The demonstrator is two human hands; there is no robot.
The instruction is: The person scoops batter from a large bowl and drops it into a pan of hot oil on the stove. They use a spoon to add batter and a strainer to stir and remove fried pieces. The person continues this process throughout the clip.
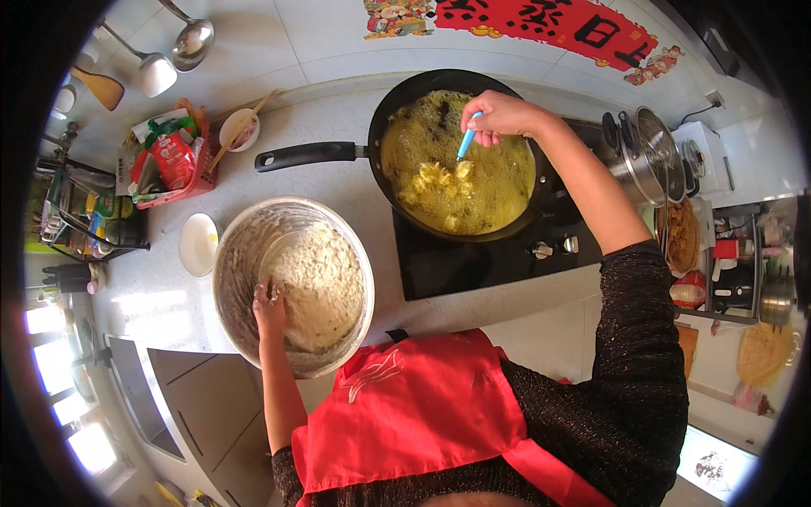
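Observation:
My right hand (500, 118) grips a blue-handled utensil (469, 138) above a black frying pan (378, 171) of bubbling yellow oil (494, 196). A lump of batter (465, 170) sits at the utensil's lower end, so its tip is hidden. Beside it in the oil float more pale yellow pieces (426, 179). My left hand (270, 310) is inside a large metal bowl (231, 266), against the left side of a thick, lumpy batter (323, 279). Batter coats its fingertips, and whether they pinch any is unclear.
The pan's black handle (307, 156) reaches left over the counter. Left of the bowl stand a small white bowl (198, 244), a red basket of packets (206, 168) and another bowl with chopsticks (237, 130). A stainless steel pot (633, 171) stands right of the black cooktop (469, 266).

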